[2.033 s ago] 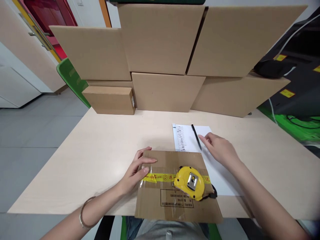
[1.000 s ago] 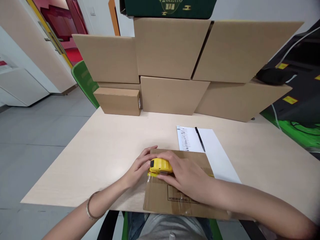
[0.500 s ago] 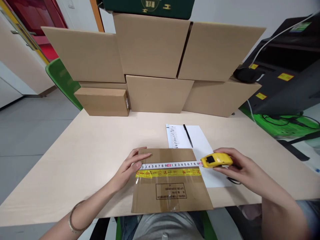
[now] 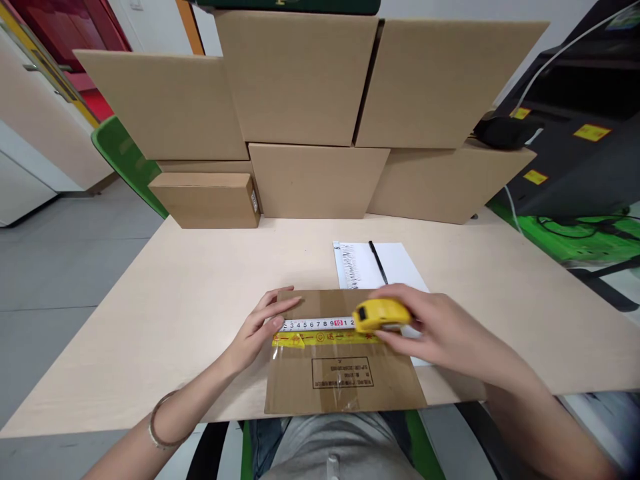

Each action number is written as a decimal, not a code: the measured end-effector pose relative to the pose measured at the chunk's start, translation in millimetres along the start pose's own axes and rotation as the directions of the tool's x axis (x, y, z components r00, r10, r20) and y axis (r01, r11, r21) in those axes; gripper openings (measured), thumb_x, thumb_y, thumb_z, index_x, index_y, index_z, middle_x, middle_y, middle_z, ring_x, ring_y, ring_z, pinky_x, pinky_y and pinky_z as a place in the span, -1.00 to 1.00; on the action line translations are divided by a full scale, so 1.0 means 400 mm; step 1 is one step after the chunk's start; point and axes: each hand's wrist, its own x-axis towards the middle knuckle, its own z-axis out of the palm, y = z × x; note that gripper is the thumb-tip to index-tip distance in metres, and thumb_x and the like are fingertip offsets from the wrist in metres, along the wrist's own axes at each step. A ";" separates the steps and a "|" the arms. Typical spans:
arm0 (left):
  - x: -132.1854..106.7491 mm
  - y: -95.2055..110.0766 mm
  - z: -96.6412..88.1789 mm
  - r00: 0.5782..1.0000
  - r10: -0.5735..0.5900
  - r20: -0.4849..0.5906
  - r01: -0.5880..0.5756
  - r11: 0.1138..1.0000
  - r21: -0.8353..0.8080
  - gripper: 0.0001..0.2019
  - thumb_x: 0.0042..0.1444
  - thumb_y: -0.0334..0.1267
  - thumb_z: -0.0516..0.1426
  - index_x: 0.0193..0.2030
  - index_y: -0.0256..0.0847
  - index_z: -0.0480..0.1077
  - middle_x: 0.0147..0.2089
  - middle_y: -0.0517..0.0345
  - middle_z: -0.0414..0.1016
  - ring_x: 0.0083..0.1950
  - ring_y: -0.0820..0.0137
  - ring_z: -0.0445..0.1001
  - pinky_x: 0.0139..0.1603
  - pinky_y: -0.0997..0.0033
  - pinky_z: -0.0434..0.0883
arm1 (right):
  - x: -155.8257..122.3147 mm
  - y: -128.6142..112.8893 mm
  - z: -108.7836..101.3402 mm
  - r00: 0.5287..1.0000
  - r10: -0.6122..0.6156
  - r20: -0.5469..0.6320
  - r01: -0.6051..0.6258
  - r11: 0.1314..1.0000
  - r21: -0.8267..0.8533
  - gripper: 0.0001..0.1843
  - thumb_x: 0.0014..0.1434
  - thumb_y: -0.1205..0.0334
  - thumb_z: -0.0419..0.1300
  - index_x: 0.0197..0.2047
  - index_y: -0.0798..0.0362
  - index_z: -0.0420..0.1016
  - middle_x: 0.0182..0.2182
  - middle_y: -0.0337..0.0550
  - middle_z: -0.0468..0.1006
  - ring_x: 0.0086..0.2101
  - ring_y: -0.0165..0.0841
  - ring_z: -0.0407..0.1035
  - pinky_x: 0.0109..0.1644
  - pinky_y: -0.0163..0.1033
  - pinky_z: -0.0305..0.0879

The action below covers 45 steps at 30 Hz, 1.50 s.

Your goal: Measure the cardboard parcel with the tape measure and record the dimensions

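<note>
Tape measure (image 4: 381,315) is lying left-right on flat box (image 4: 345,373), R hand (image 4: 440,333) gripping case, L hand (image 4: 263,327) pinning tape end (image 4: 287,325), hands apart.

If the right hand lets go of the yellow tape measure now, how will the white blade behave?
The blade would probably snap back into the yellow tape measure, since only the left hand pins its end on the flat cardboard box. It looks thin, so it may buckle. The rounded case seems apt to slide.
</note>
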 end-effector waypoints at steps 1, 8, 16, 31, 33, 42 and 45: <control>-0.001 -0.005 0.000 1.000 0.009 -0.002 -0.009 1.000 0.003 -0.60 0.33 0.02 0.08 0.22 0.04 0.50 0.40 -0.02 0.25 0.45 -0.06 0.14 0.47 -0.15 0.07 | 0.044 -0.035 0.017 0.997 -0.064 0.051 0.066 0.997 -0.038 -0.62 0.27 0.13 0.23 0.15 -0.12 0.39 -0.08 -0.16 0.65 -0.24 -0.23 0.55 -0.22 -0.18 0.41; 0.000 -0.053 0.007 0.994 0.045 -0.102 -0.062 0.984 -0.168 -0.27 0.31 0.34 -0.21 0.20 -0.09 0.50 0.34 -0.01 0.40 0.41 -0.08 0.23 0.44 -0.06 0.16 | 0.238 -0.150 0.101 0.859 -0.494 0.131 0.504 0.862 -0.052 -0.57 0.23 0.23 0.17 0.18 -0.07 0.37 -0.03 -0.16 0.61 -0.22 -0.27 0.52 -0.24 -0.24 0.26; -0.048 0.147 0.026 0.989 0.146 -0.031 -0.129 0.940 0.316 -0.50 0.35 0.04 0.06 0.37 0.03 0.32 0.48 0.03 0.18 0.50 -0.08 0.09 0.49 -0.16 0.05 | 0.063 -0.047 -0.068 0.846 -0.491 0.210 0.427 0.858 0.285 -0.53 -0.11 0.43 0.26 -0.08 -0.08 0.44 -0.16 -0.29 0.61 -0.23 -0.33 0.50 -0.09 -0.23 0.35; -0.054 0.220 0.181 0.733 0.204 0.649 -0.648 0.500 0.574 -0.49 0.39 0.03 0.00 0.43 0.07 0.20 -0.22 0.04 0.48 -0.24 0.20 0.41 -0.18 0.23 0.40 | 0.138 0.029 -0.067 0.789 -0.473 0.392 0.374 0.876 0.304 -0.59 0.04 0.53 0.18 -0.04 0.02 0.50 -0.04 -0.09 0.52 -0.08 -0.28 0.44 0.06 -0.14 0.36; -0.053 0.217 0.189 0.741 0.191 0.643 -0.648 0.451 0.613 -0.49 0.40 0.08 -0.05 0.42 0.08 0.22 -0.19 0.05 0.46 -0.22 0.21 0.38 -0.12 0.21 0.38 | 0.193 0.064 -0.084 0.803 -0.463 0.376 0.374 0.882 0.288 -0.58 0.03 0.52 0.18 -0.03 0.03 0.48 -0.04 -0.07 0.52 -0.05 -0.25 0.43 0.07 -0.12 0.35; -0.050 0.209 0.192 0.749 0.172 0.640 -0.643 0.421 0.639 -0.45 0.34 0.22 -0.04 0.38 0.13 0.26 -0.20 0.08 0.44 -0.24 0.24 0.35 -0.16 0.26 0.35 | 0.325 0.167 -0.097 0.842 -0.425 0.333 0.343 0.898 0.276 -0.62 0.07 0.41 0.15 -0.01 0.02 0.43 -0.06 -0.09 0.52 -0.05 -0.26 0.41 0.00 -0.16 0.37; -0.050 0.207 0.193 0.753 0.190 0.630 -0.643 0.416 0.643 -0.45 0.35 0.23 -0.07 0.38 0.14 0.25 -0.19 0.07 0.45 -0.23 0.24 0.35 -0.16 0.26 0.35 | 0.328 0.170 -0.093 0.844 -0.420 0.333 0.342 0.900 0.269 -0.63 0.05 0.42 0.16 -0.03 0.01 0.43 -0.08 -0.12 0.53 -0.09 -0.28 0.40 -0.04 -0.19 0.36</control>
